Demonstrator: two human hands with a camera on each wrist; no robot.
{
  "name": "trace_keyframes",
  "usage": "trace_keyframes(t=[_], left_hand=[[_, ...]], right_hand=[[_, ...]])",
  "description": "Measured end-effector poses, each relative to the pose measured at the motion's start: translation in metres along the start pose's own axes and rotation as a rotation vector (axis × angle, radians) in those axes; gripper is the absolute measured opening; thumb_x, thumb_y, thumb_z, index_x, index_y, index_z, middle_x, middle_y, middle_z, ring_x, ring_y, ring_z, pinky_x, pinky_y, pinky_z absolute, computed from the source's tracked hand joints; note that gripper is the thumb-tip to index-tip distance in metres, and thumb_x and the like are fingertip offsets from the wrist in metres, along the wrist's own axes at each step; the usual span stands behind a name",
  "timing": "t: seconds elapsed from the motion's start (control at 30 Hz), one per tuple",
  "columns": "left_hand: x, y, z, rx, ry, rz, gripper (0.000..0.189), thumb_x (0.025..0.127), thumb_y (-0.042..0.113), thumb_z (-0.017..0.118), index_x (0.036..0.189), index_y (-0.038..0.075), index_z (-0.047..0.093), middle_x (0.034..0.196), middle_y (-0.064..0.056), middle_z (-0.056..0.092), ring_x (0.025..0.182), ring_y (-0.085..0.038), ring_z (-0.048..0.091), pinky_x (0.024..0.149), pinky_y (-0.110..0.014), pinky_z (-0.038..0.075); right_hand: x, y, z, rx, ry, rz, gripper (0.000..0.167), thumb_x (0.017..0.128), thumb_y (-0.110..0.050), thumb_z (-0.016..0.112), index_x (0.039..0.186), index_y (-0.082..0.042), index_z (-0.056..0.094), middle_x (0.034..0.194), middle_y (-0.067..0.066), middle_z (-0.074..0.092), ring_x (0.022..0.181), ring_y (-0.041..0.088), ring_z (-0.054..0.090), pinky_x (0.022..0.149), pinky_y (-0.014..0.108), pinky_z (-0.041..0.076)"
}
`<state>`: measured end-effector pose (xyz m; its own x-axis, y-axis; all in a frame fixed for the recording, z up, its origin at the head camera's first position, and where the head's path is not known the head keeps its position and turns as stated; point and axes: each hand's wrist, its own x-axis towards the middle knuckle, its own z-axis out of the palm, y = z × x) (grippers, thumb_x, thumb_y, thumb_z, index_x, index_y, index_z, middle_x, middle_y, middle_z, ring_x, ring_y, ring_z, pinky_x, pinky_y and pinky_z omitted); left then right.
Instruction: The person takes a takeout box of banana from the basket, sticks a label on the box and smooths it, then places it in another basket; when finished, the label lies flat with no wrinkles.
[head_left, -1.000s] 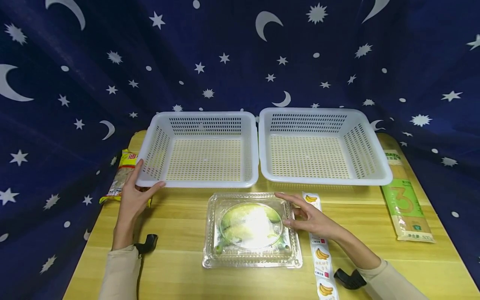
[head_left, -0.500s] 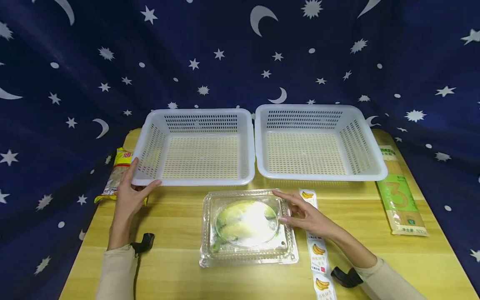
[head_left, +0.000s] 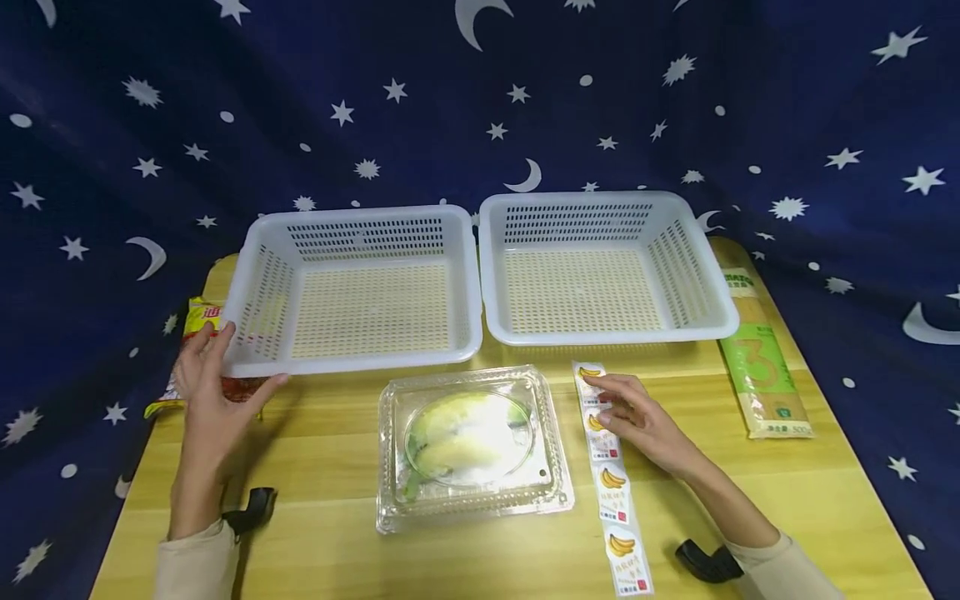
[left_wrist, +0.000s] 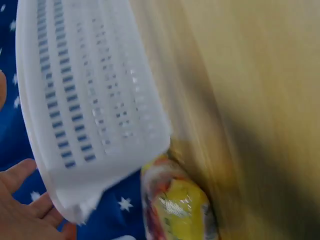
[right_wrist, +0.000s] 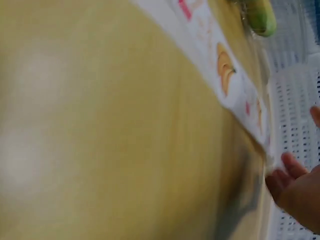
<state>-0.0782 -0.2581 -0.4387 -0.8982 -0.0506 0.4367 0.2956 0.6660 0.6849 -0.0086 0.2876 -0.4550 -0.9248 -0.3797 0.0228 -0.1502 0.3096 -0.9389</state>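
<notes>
My left hand (head_left: 206, 417) is at the near left corner of the left white basket (head_left: 352, 367), its thumb and fingers spread; in the left wrist view the fingers partly pass behind the rim, and contact is unclear. My right hand (head_left: 656, 429) hovers above or touches a strip of banana stickers (head_left: 613, 479), fingers loosely bent, with nothing visibly gripped. Left of the strip lies a closed clear plastic clamshell box (head_left: 551, 479), with pale yellow-green produce inside; glare hides part of it.
A second white basket (head_left: 611, 337) stands right of the first. A yellow food packet (head_left: 202, 312) lies left of the left basket. On the right lies a green-and-tan package (head_left: 761, 367) marked 3. Behind the table hangs a dark blue star-patterned cloth (head_left: 420, 158).
The head view has shifted, moving the scene left. My right hand has come away from the clamshell's right edge to the sticker strip. My left hand's fingers have spread wider at the basket corner.
</notes>
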Motion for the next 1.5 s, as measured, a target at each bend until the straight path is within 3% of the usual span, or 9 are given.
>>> trace_keyframes(t=[0.1, 0.2, 0.4, 0.57, 0.7, 1.13, 1.3, 1.4, 1.5], left_hand=[[-0.003, 0.011, 0.006, 0.052, 0.011, 0.121, 0.097, 0.074, 0.07, 0.068, 0.143, 0.005, 0.048, 0.151, -0.026, 0.032, 0.139, -0.046, 0.018, 0.106, -0.055, 0.007], [-0.004, 0.029, 0.015, 0.053, -0.019, 0.222, 0.094, 0.077, 0.071, 0.065, 0.141, 0.003, 0.05, 0.146, -0.028, 0.038, 0.135, -0.047, 0.026, 0.101, -0.05, 0.011], [-0.004, 0.069, 0.042, -0.241, -0.258, 0.36, 0.08, 0.082, 0.042, 0.077, 0.141, -0.003, 0.047, 0.132, -0.021, 0.057, 0.124, -0.02, 0.05, 0.108, -0.022, 0.032], [-0.011, 0.103, 0.073, -0.489, -0.582, 0.379, 0.083, 0.072, 0.007, 0.085, 0.143, -0.004, 0.042, 0.124, -0.015, 0.063, 0.11, -0.02, 0.06, 0.092, -0.027, 0.05], [-0.017, 0.115, 0.092, -0.515, -0.769, 0.362, 0.077, 0.077, 0.012, 0.082, 0.144, 0.001, 0.044, 0.123, -0.009, 0.064, 0.111, -0.021, 0.06, 0.09, -0.031, 0.052], [-0.021, 0.119, 0.101, -0.478, -0.792, 0.406, 0.077, 0.076, 0.02, 0.084, 0.142, 0.001, 0.047, 0.12, -0.005, 0.065, 0.111, -0.017, 0.06, 0.088, -0.03, 0.052], [-0.021, 0.122, 0.102, -0.471, -0.801, 0.406, 0.079, 0.076, 0.022, 0.085, 0.142, 0.003, 0.047, 0.122, -0.005, 0.065, 0.113, -0.017, 0.06, 0.089, -0.03, 0.052], [-0.02, 0.124, 0.103, -0.476, -0.806, 0.413, 0.08, 0.076, 0.023, 0.085, 0.143, 0.003, 0.047, 0.123, -0.006, 0.065, 0.113, -0.018, 0.061, 0.09, -0.03, 0.052], [-0.019, 0.127, 0.104, -0.481, -0.806, 0.431, 0.08, 0.075, 0.024, 0.085, 0.142, 0.003, 0.047, 0.123, -0.007, 0.065, 0.113, -0.018, 0.061, 0.089, -0.031, 0.052]], right_hand=[[-0.005, 0.007, -0.004, -0.108, 0.032, 0.066, 0.043, 0.096, -0.002, 0.056, 0.139, -0.004, 0.052, 0.149, 0.025, 0.027, 0.139, 0.038, 0.023, 0.111, 0.056, 0.029], [-0.01, 0.011, -0.003, -0.182, 0.005, 0.149, 0.038, 0.095, -0.011, 0.061, 0.134, -0.012, 0.06, 0.159, 0.026, 0.013, 0.144, 0.053, -0.004, 0.098, 0.083, 0.006], [-0.009, 0.016, 0.002, -0.208, -0.066, 0.201, 0.035, 0.096, -0.02, 0.061, 0.131, -0.018, 0.065, 0.164, 0.018, -0.003, 0.143, 0.048, -0.026, 0.099, 0.081, -0.013], [-0.006, 0.018, 0.001, -0.227, -0.091, 0.188, 0.037, 0.097, -0.022, 0.06, 0.133, -0.018, 0.063, 0.164, 0.019, -0.004, 0.143, 0.047, -0.026, 0.104, 0.075, -0.016], [-0.004, 0.02, 0.002, -0.231, -0.101, 0.151, 0.042, 0.096, -0.021, 0.061, 0.138, -0.014, 0.058, 0.163, 0.021, -0.003, 0.143, 0.051, -0.024, 0.107, 0.073, -0.016], [-0.015, 0.021, 0.004, -0.172, -0.055, 0.089, 0.055, 0.095, -0.014, 0.06, 0.146, -0.002, 0.043, 0.161, 0.027, 0.004, 0.144, 0.05, -0.022, 0.107, 0.072, -0.017], [-0.022, 0.022, 0.004, -0.08, -0.039, 0.082, 0.062, 0.095, -0.008, 0.058, 0.15, 0.002, 0.032, 0.159, 0.031, 0.006, 0.151, 0.015, -0.009, 0.105, 0.076, -0.012], [-0.025, 0.021, 0.002, 0.052, -0.048, 0.05, 0.064, 0.096, -0.001, 0.053, 0.153, 0.004, 0.023, 0.16, 0.029, 0.003, 0.146, -0.001, 0.013, 0.121, 0.052, 0.009], [-0.026, 0.016, -0.001, 0.253, -0.093, -0.029, 0.063, 0.097, 0.008, 0.044, 0.153, 0.007, 0.015, 0.162, 0.021, 0.0, 0.136, 0.002, 0.037, 0.11, 0.025, 0.036]])
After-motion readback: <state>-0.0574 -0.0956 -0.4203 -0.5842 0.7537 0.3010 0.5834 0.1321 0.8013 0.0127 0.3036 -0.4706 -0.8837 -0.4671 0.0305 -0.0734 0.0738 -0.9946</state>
